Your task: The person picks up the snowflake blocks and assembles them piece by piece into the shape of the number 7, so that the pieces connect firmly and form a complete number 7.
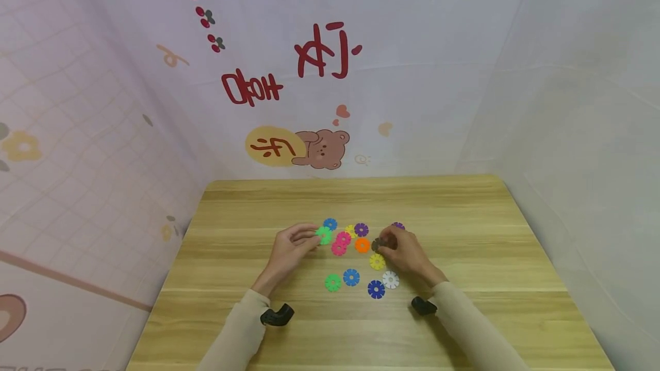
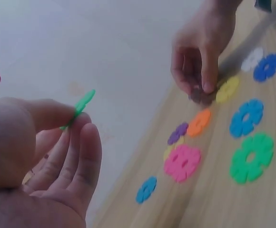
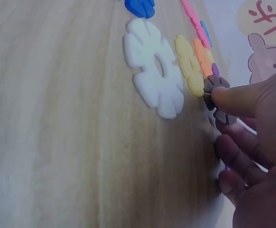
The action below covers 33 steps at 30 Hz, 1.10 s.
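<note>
Flower-shaped plastic discs in several colours lie on the wooden table (image 1: 464,302). My left hand (image 1: 294,245) pinches a green disc (image 1: 323,235) between thumb and fingers, lifted off the table; the same green disc (image 2: 81,107) shows edge-on in the left wrist view. My right hand (image 1: 404,251) pinches a brown disc (image 1: 378,244) at the table surface; in the right wrist view the brown disc (image 3: 217,97) sits under my thumb. Beside it lie a yellow disc (image 3: 189,66), a white disc (image 3: 154,66) and an orange disc (image 1: 362,245).
Loose discs nearby: pink (image 1: 341,241), purple (image 1: 361,229), blue (image 1: 351,277), green (image 1: 333,283), dark blue (image 1: 376,289), white (image 1: 390,279). A patterned fabric backdrop (image 1: 319,73) rises behind the table and along both sides.
</note>
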Each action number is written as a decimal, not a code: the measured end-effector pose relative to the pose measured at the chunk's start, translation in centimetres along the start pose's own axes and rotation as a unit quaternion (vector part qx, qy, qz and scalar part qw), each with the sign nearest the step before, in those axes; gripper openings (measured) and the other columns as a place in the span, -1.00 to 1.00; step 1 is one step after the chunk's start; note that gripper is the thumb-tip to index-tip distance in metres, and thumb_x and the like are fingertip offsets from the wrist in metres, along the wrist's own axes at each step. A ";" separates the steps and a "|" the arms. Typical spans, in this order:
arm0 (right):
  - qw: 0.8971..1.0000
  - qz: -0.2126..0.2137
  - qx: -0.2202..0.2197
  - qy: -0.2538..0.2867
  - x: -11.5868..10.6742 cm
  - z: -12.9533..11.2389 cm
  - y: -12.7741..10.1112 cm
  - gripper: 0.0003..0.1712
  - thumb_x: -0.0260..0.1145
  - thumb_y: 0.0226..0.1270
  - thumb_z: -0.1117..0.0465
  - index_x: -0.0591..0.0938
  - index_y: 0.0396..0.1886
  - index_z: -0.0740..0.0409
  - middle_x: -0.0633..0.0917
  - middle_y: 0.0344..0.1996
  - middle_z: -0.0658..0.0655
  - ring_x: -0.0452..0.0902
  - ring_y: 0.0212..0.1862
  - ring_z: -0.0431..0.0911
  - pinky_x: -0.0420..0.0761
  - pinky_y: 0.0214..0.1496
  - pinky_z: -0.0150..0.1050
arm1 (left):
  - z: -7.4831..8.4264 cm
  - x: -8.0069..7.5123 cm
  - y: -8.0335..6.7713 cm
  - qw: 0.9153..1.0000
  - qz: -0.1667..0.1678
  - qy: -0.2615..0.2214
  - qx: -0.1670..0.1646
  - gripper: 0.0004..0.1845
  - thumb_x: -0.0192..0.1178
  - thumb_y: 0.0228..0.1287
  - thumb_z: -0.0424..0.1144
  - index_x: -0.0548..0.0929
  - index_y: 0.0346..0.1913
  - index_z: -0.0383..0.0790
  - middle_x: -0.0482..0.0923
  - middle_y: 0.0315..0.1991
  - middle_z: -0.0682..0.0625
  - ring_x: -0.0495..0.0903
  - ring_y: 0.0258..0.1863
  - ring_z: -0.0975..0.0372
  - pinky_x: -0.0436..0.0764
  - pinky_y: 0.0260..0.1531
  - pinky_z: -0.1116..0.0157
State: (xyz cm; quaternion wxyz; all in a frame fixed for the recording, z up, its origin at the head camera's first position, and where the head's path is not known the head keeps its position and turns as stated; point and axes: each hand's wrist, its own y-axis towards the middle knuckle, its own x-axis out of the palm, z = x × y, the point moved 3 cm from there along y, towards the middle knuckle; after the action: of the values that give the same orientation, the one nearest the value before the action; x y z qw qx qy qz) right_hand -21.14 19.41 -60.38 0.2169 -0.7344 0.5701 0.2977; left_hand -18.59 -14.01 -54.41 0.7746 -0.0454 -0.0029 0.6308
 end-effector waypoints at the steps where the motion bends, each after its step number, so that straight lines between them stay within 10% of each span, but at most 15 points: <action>1: 1.000 0.002 0.000 0.007 -0.1 0.1 0.0 -0.74 0.58 0.47 0.32 0.75 0.07 0.14 0.82 -0.17 0.07 0.66 -0.18 -0.14 0.74 -0.08 -0.30 | 0.1 0.1 0.0 1.000 0.001 -0.006 -0.002 -0.59 0.42 0.61 -0.26 0.71 0.38 -0.32 0.78 0.20 -0.36 0.89 0.07 -0.02 0.79 0.27 -0.22; 13: 0.990 0.067 -0.092 0.083 -2.9 -4.7 -1.0 -0.86 0.56 0.54 0.31 0.86 0.00 0.06 0.94 -0.10 0.04 0.89 -0.05 -0.08 0.91 0.14 -0.16 | 2.3 1.5 -0.7 0.998 -0.008 -0.052 -0.027 -0.59 0.39 0.62 -0.30 0.70 0.41 -0.31 0.79 0.04 -0.15 0.88 -0.04 0.08 0.89 0.18 0.05; 33: 0.938 0.077 -0.259 0.216 -4.1 -12.4 -2.3 -0.78 0.47 0.50 0.53 0.85 -0.02 0.21 0.91 -0.09 0.26 0.90 -0.04 0.02 0.90 0.11 -0.26 | 5.1 3.4 -1.4 0.997 -0.037 -0.060 -0.016 -0.57 0.40 0.60 -0.28 0.68 0.40 -0.34 0.74 -0.04 -0.06 0.85 -0.11 0.18 0.91 0.10 0.17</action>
State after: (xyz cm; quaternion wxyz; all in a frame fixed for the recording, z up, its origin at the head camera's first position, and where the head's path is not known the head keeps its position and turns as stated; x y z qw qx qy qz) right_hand -17.27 14.75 -48.57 -0.1335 -0.7654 0.5613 0.2850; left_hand -16.83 -10.62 -49.43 0.7952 -0.0193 -0.0611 0.6030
